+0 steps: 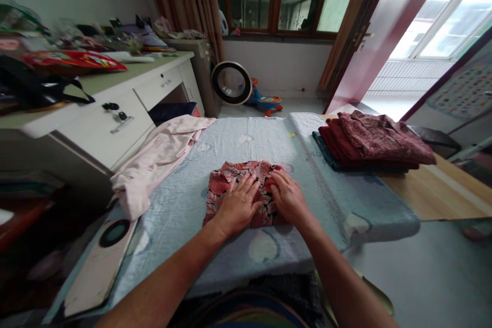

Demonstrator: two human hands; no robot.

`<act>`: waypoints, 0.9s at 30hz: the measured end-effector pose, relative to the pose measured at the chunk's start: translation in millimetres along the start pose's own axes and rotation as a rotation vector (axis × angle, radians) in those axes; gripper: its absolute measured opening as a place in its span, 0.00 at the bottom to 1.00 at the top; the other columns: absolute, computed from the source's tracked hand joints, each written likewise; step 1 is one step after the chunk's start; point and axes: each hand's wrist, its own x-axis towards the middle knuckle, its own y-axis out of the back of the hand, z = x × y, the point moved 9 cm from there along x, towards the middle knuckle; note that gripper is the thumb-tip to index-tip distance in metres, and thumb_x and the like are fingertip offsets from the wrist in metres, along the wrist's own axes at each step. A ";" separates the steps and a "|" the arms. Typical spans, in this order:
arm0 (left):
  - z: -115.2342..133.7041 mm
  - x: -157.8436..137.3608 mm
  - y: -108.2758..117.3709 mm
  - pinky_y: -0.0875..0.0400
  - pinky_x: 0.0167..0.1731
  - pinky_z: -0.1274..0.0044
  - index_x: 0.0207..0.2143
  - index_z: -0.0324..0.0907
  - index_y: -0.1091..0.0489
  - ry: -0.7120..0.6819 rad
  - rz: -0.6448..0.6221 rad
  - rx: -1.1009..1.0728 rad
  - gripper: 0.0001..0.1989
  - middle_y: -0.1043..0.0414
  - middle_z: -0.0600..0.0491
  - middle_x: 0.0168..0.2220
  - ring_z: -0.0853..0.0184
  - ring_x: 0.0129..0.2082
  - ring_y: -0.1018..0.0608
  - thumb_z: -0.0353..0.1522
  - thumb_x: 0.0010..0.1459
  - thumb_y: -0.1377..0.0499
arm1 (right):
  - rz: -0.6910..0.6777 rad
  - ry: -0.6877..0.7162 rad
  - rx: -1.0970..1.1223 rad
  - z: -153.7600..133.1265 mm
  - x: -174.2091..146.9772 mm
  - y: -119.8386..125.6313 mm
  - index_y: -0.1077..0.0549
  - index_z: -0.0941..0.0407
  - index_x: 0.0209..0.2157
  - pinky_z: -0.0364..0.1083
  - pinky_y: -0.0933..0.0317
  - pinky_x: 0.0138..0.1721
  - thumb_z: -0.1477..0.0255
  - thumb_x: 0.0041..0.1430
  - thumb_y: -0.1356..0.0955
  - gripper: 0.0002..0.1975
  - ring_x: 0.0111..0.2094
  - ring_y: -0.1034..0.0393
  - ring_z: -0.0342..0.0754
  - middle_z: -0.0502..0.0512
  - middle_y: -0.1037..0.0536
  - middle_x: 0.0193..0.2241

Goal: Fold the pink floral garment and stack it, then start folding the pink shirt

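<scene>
A folded floral shirt (220,184), red, pink and black, lies in a compact rectangle on the table with its collar at the far side. My left hand (240,202) rests flat on its middle, fingers spread and pointing away from me. Over the shirt's right part lies my right hand (287,196), its fingers stretched toward the collar. Both palms hide some of the fabric. Beneath is a pale blue cloth (180,225) with heart shapes, covering the table.
At the right is a stack of folded clothes (378,141), dark red and teal. A pale pink garment (161,159) drapes along the left side, above a light flat board (100,266) with a dark disc. Beyond stand a cluttered desk (149,79) and an open round washer door (231,83).
</scene>
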 end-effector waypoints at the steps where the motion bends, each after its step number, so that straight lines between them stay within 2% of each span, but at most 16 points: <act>1: -5.2 -6.4 -4.3 0.55 0.67 0.52 0.66 0.46 0.40 0.016 -0.005 0.020 0.27 0.45 0.45 0.69 0.55 0.71 0.47 0.43 0.67 0.49 | -0.026 0.029 -0.038 -3.1 4.3 -10.5 0.29 0.56 0.57 0.55 0.50 0.63 0.69 0.67 0.39 0.20 0.63 0.41 0.55 0.61 0.30 0.61; 3: -13.5 -15.4 -14.7 0.54 0.66 0.51 0.66 0.47 0.41 0.036 -0.023 0.040 0.28 0.46 0.47 0.70 0.54 0.71 0.47 0.45 0.67 0.49 | -0.099 0.034 -0.124 -0.6 9.2 -31.7 0.33 0.56 0.62 0.58 0.56 0.66 0.66 0.67 0.38 0.24 0.67 0.48 0.57 0.62 0.36 0.65; 7: -19.5 -21.3 -27.3 0.53 0.66 0.53 0.66 0.49 0.42 0.050 -0.035 0.032 0.29 0.47 0.48 0.70 0.54 0.71 0.48 0.47 0.67 0.50 | -0.216 -0.026 -0.220 18.1 8.0 -60.5 0.39 0.55 0.66 0.60 0.56 0.65 0.60 0.68 0.38 0.29 0.69 0.52 0.58 0.61 0.43 0.68; 12: -17.5 -20.9 -23.4 0.53 0.67 0.53 0.67 0.47 0.43 0.043 -0.036 -0.042 0.29 0.48 0.47 0.70 0.56 0.71 0.47 0.47 0.68 0.51 | -0.229 -0.032 -0.236 26.2 5.3 -66.8 0.41 0.55 0.67 0.59 0.56 0.65 0.59 0.68 0.38 0.30 0.70 0.55 0.57 0.59 0.46 0.70; 14: -21.3 -22.0 -16.3 0.51 0.67 0.55 0.67 0.46 0.43 0.047 -0.022 -0.085 0.28 0.46 0.46 0.70 0.58 0.70 0.45 0.45 0.69 0.51 | -0.227 -0.035 -0.207 25.9 7.3 -64.0 0.39 0.55 0.66 0.60 0.54 0.64 0.59 0.67 0.38 0.29 0.69 0.53 0.58 0.59 0.44 0.69; 17: -43.4 -25.1 5.6 0.47 0.66 0.58 0.64 0.44 0.38 0.131 0.097 -0.097 0.23 0.41 0.45 0.67 0.59 0.68 0.41 0.38 0.69 0.51 | -0.162 -0.023 -0.132 20.6 16.4 -50.5 0.31 0.54 0.60 0.60 0.53 0.63 0.61 0.68 0.38 0.23 0.65 0.45 0.58 0.59 0.34 0.64; 21: -81.4 -21.8 35.6 0.39 0.64 0.64 0.56 0.42 0.30 0.245 0.245 -0.064 0.19 0.34 0.45 0.63 0.59 0.63 0.33 0.29 0.66 0.50 | 0.006 0.054 -0.009 0.7 35.5 -25.3 0.22 0.54 0.46 0.55 0.47 0.59 0.70 0.68 0.39 0.15 0.54 0.33 0.54 0.60 0.22 0.50; 24: -89.5 -3.3 44.2 0.36 0.61 0.68 0.55 0.44 0.30 0.185 0.227 -0.050 0.20 0.32 0.48 0.61 0.62 0.59 0.29 0.26 0.65 0.51 | -0.024 0.093 0.012 -15.3 48.8 -28.8 0.21 0.53 0.41 0.50 0.42 0.53 0.74 0.66 0.39 0.14 0.45 0.31 0.51 0.58 0.22 0.42; 27: -84.5 20.0 37.3 0.34 0.59 0.69 0.55 0.45 0.29 0.105 0.115 -0.051 0.19 0.31 0.49 0.60 0.63 0.57 0.29 0.26 0.63 0.47 | -0.108 0.105 -0.050 -24.5 56.1 -44.6 0.21 0.53 0.44 0.47 0.40 0.49 0.76 0.64 0.37 0.14 0.44 0.32 0.51 0.58 0.25 0.40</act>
